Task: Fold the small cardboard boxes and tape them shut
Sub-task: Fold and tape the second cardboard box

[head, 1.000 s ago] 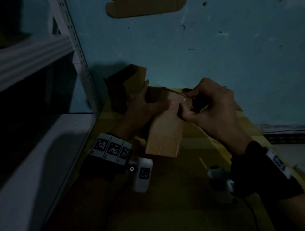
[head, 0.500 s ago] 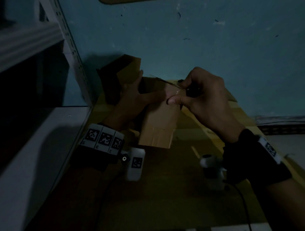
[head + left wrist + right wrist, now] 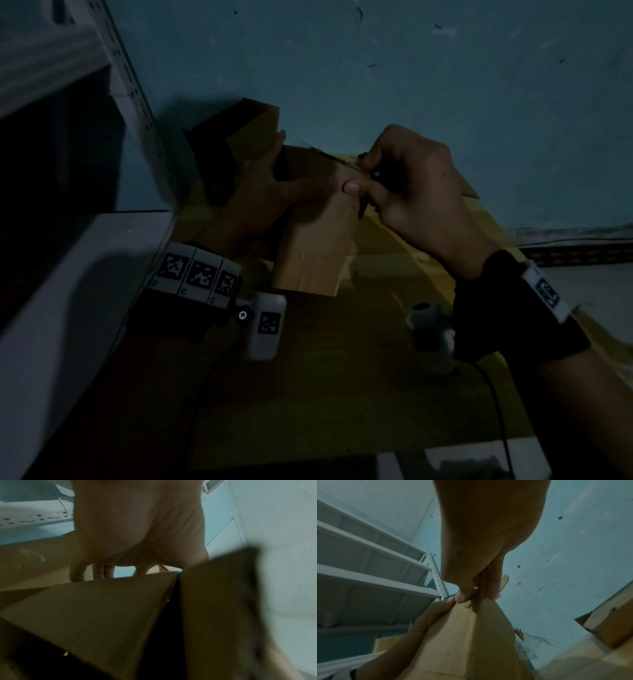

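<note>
The plain brown box (image 3: 313, 236) stands tilted, its top end raised; the left hand (image 3: 260, 202) grips its side, and the right hand (image 3: 414, 185) pinches its top edge.

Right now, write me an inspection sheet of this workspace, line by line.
Surface: flattened yellowish cardboard sheets cover the work area.
Job's things: small cardboard box held up; a tape strip seems stretched over its top, too dim to confirm.
Clutter: second cardboard box behind the left hand; another box at the right; torn scraps on the sheets.
Grippers: left hand grips the box's side; right hand pinches something at the box's top edge.
Cables: black cable runs from the right wrist unit.
Surroundings: blue wall; white metal shelving at left.
</note>
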Tool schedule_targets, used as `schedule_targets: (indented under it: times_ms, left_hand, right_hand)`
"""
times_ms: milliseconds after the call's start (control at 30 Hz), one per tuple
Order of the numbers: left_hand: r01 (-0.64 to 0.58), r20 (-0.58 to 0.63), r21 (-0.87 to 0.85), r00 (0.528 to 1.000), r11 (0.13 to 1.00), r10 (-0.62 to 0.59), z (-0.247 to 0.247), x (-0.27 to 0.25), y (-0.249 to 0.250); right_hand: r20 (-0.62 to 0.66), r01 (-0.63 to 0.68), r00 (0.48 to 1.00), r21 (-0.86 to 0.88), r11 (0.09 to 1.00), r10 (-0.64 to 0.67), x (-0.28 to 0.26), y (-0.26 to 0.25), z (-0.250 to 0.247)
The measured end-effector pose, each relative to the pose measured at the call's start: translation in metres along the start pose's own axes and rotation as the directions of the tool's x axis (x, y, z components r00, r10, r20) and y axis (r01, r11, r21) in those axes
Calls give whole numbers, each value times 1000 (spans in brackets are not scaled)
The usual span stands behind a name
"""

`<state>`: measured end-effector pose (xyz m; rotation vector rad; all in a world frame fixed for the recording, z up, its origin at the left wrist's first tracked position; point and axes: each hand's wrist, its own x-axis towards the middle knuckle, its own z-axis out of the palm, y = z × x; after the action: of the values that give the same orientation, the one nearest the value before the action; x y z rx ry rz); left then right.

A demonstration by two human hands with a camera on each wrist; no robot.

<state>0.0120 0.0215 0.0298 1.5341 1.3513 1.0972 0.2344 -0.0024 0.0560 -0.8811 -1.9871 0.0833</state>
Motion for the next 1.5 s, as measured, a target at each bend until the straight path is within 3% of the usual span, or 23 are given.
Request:
schedule_targets:
  times_ms: [133, 333, 867, 1033, 1233, 1500]
  left_hand:
    - [10, -10, -7, 1000, 1000, -10, -3, 1, -1]
    - [32, -14, 0, 999, 1000, -32, -3, 1, -1]
    - [18, -57, 16, 998, 1000, -17, 2, -7, 8]
    - [40, -15, 5, 999, 999, -40, -3, -8, 10]
    - [52, -20, -2, 998, 999, -52, -1, -11, 14]
    - [29, -6, -37, 1000, 999, -29, 0, -23, 25]
  right_hand:
    - [55, 41, 998, -38, 998, -39, 3, -4, -2]
    - [46, 27, 999, 16, 1000, -28, 4, -4, -3]
    - [-37, 25, 999, -119, 993, -30, 2, -8, 5]
    - [-19, 54, 998, -51, 997, -55, 2, -8, 2]
    - [-6, -1, 1000, -14, 1000, 1, 2, -13, 2]
    - [8, -17, 1000, -37, 999, 17, 3, -7, 3]
